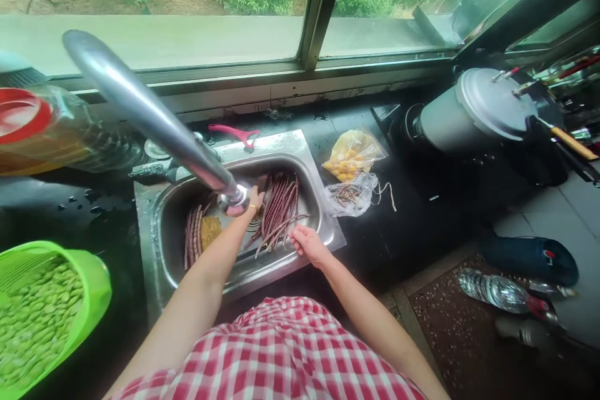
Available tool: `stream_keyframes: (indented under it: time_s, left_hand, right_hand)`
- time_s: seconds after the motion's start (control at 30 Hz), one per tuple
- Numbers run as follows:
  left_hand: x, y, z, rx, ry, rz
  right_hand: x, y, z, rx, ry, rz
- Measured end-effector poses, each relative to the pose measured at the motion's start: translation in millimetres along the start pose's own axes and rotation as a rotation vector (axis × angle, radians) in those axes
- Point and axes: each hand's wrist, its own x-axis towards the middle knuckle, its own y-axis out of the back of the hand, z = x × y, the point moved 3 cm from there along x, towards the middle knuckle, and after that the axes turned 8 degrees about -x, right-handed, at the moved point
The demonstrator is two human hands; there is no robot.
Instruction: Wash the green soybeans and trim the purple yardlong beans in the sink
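A bundle of long purple beans (280,200) lies in the right part of the steel sink (312,190). My right hand (307,244) is at the near ends of these beans, by the sink's front rim. Its fingers are pinched together; whatever sits between them is too small to make out. My left hand (255,197) reaches into the sink at the bundle's left side. The faucet (154,112) covers part of it, so its fingers are mostly hidden. Further left in the sink are more purple beans (191,234) and a brownish-yellow scrubbing pad (210,229).
A pink peeler (234,131) rests behind the sink. Right of it lie a bag of yellow pieces (350,156) and a clear plastic bag (351,195). A green basket (96,287) of green beans stands left; a large pot (462,112) stands at right. Bottles (494,290) lie below.
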Motion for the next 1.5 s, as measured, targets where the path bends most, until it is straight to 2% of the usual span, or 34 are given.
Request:
stream_keyframes:
  time_s: [0.07,0.17,0.27,0.33,0.4,0.5,0.57,0.67,0.8,0.93,1.0,1.07,1.13,1.2,1.33,1.43,1.5]
  left_hand:
    - [15.7,-10.8,-2.3,0.055,0.066,0.023]
    - [29.1,-14.0,-6.8,0.156,0.186,0.01]
    - [16.7,-3.7,-2.5,0.232,0.196,-0.03]
    - [-8.1,8.5,9.1,0.259,0.065,-0.079]
    - [-41.8,22.9,27.9,0.251,-0.182,-0.138]
    - [-92.2,43.1,58.5,0.266,-0.538,-0.215]
    - [-115.6,51.3,74.2,0.344,-0.661,-0.26]
    - [-134.5,55.3,92.5,0.46,-0.751,-0.281]
    - [-146.3,50.9,110.6,0.459,-0.813,-0.305]
    - [-153.7,45.6,118.2,0.334,-0.785,-0.352]
    - [-157.1,44.1,119.0,0.238,-0.74,-0.355]
    - [-159.9,42.9,118.7,0.092,-0.642,-0.317]
    - [-161.3,41.0,116.6,-0.117,-0.463,-0.238]
    - [-161.7,36.9,112.5,-0.391,-0.219,-0.182]
    - [-157.5,32.5,104.2,-1.0,0.232,-0.088]
    - [-150.1,41.0,97.7,-1.314,0.459,0.026]
    - [-146.6,47.7,93.7,-1.41,0.556,0.068]
  right_hand:
    - [-0.4,4.9,-2.4,-0.001,-0.007,0.014]
    - [1.1,10.5,-7.3,-0.005,-0.031,0.044]
    - [3.8,14.6,-16.2,-0.025,-0.048,0.073]
    - [4.2,15.9,-24.8,-0.041,-0.045,0.075]
    - [2.5,14.9,-34.6,-0.064,-0.031,0.056]
    - [-4.5,7.6,-48.4,-0.159,0.01,-0.042]
    - [-12.0,-0.1,-56.0,-0.296,0.081,-0.126]
    - [-24.6,-10.3,-62.9,-0.504,0.193,-0.2]
    - [-36.3,-15.2,-65.9,-0.577,0.272,-0.203]
    - [-44.3,-14.7,-65.2,-0.567,0.228,-0.273]
    - [-48.7,-14.2,-66.0,-0.569,0.228,-0.289]
    - [-52.7,-14.7,-68.8,-0.532,0.294,-0.24]
    - [-55.6,-17.5,-71.0,-0.438,0.367,-0.167]
    - [-57.2,-22.6,-71.1,-0.341,0.4,-0.106]
    - [-60.3,-31.2,-66.1,-0.178,0.321,-0.099]
    - [-63.9,-28.1,-60.9,-0.066,0.21,-0.108]
    - [-65.0,-23.5,-56.4,-0.027,0.155,-0.084]
